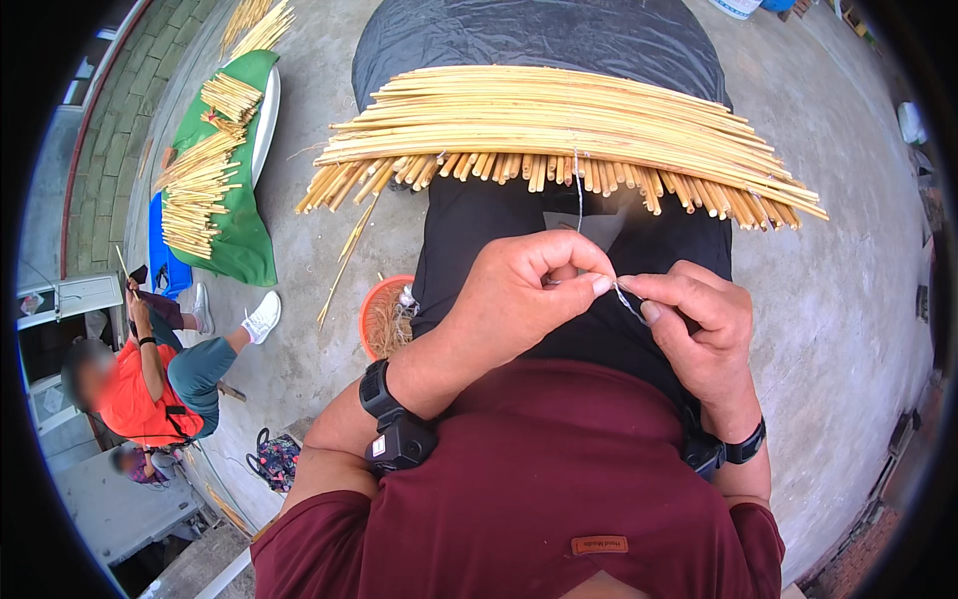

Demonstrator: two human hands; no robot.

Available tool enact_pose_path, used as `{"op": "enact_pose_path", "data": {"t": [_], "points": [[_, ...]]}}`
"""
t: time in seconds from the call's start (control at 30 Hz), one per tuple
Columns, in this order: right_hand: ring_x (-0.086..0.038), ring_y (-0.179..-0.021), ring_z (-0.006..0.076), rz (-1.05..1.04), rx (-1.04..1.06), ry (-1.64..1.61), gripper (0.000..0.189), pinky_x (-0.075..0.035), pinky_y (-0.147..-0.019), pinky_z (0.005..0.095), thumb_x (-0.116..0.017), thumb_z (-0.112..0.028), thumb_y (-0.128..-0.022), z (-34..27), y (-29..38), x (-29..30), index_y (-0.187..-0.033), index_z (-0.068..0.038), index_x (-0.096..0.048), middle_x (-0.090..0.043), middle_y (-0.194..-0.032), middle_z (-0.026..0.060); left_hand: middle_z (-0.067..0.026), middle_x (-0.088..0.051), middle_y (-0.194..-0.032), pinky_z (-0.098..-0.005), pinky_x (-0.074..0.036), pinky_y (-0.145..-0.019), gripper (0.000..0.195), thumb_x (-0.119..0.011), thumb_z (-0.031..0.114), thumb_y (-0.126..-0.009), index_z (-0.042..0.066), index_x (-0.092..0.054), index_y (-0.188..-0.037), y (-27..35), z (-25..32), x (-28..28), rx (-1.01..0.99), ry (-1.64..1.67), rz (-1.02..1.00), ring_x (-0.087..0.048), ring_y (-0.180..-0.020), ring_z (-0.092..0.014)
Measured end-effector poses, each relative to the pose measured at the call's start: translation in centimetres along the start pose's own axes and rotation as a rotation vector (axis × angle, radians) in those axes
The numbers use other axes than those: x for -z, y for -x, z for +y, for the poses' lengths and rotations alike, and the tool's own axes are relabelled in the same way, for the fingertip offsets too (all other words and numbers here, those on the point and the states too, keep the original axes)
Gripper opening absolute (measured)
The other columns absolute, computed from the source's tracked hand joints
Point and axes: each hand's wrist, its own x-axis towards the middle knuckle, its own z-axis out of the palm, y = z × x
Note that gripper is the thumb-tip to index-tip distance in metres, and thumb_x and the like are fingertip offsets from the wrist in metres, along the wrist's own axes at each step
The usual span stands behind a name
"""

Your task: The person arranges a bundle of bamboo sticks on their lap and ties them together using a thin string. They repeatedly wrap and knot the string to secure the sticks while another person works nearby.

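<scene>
A thin pale twisted cord (579, 195) hangs from the middle of a mat of straw-coloured reed stalks (524, 112) and runs down to my hands. My left hand (531, 288) pinches the cord between thumb and forefinger. Just to its right, my right hand (696, 322) grips the same cord with thumb and fingertips, and a short loose-looking stretch shows between the two. The upper reeds lie side by side across my lap; beneath them, cut ends of a lower layer point towards me. Part of the cord is hidden behind my left hand.
The mat rests on a dark cloth-covered round surface (539, 34). An orange basket (368, 318) of fibre scraps stands left of my legs. Further left, reed bundles (198, 195) lie on a green cloth (254, 247). A seated person (142, 382) holds a stalk beside them.
</scene>
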Motion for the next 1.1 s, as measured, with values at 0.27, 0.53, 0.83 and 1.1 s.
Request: {"op": "enact_pose_path", "data": {"t": [0.27, 0.53, 0.83, 1.1], "points": [[-0.046, -0.047, 0.0127, -0.014, 0.003, 0.012, 0.029, -0.034, -0.044, 0.0269, -0.063, 0.008, -0.072, 0.31, -0.07, 0.06, -0.096, -0.006, -0.073, -0.051, -0.058, 0.0042, 0.0100, -0.048, -0.066, -0.0171, -0.031, -0.055, 0.002, -0.065, 0.004, -0.086, 0.003, -0.067, -0.087, -0.33, -0.17, 0.19, -0.018, -0.027, -0.007, -0.037, -0.061, 0.002], [-0.048, -0.048, 0.0129, -0.020, -0.002, 0.022, 0.028, -0.035, -0.044, 0.0272, -0.063, 0.008, -0.072, 0.27, -0.08, 0.07, -0.096, -0.005, -0.072, -0.052, -0.059, 0.0047, 0.0096, -0.048, -0.066, -0.0172, -0.031, -0.054, 0.003, -0.065, 0.004, -0.087, 0.003, -0.067, -0.087, -0.30, -0.26, 0.14, -0.039, -0.031, -0.012, -0.037, -0.060, 0.002], [-0.050, -0.048, 0.0147, -0.042, 0.001, 0.052, 0.029, -0.036, -0.045, 0.0280, -0.062, 0.008, -0.071, 0.33, -0.05, 0.12, -0.096, -0.005, -0.072, -0.053, -0.061, 0.0057, 0.0093, -0.049, -0.065, -0.0175, -0.031, -0.053, 0.003, -0.064, 0.003, -0.086, 0.003, -0.067, -0.087, -0.18, -0.21, 0.03, -0.052, -0.078, -0.003, -0.038, -0.059, 0.002], [-0.051, -0.049, 0.0153, -0.061, 0.000, 0.062, 0.030, -0.037, -0.045, 0.0282, -0.063, 0.008, -0.071, 0.41, 0.08, 0.34, -0.096, -0.005, -0.072, -0.053, -0.062, 0.0058, 0.0089, -0.049, -0.065, -0.0175, -0.032, -0.053, 0.003, -0.064, 0.002, -0.086, 0.003, -0.067, -0.087, -0.17, -0.18, -0.19, -0.055, -0.116, 0.004, -0.038, -0.059, 0.001]]}}
